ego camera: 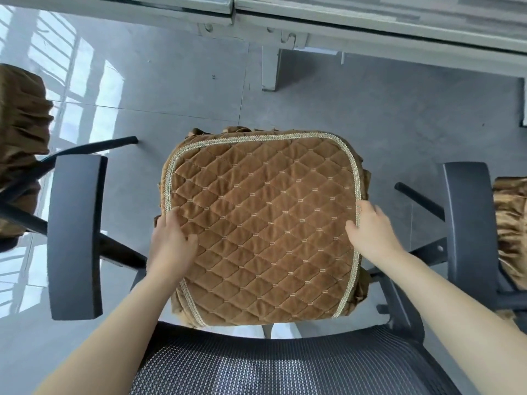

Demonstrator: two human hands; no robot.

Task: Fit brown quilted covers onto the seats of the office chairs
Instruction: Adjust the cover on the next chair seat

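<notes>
A brown quilted cover (262, 223) with pale braided trim lies stretched over the seat of the office chair in front of me, its ruffled skirt hanging down at the sides. My left hand (172, 246) rests on the cover's left edge, fingers curled over the rim. My right hand (370, 232) lies on the right edge with fingers spread across the trim. The chair's mesh backrest (285, 366) fills the bottom of the view, and the black armrests stand at left (75, 238) and right (467, 223). The seat itself is hidden under the cover.
Another covered chair seat (20, 149) sits at the far left and a further one (510, 229) at the far right. Grey desks (370, 27) run along the top, with a desk leg (269, 68) on the grey tiled floor.
</notes>
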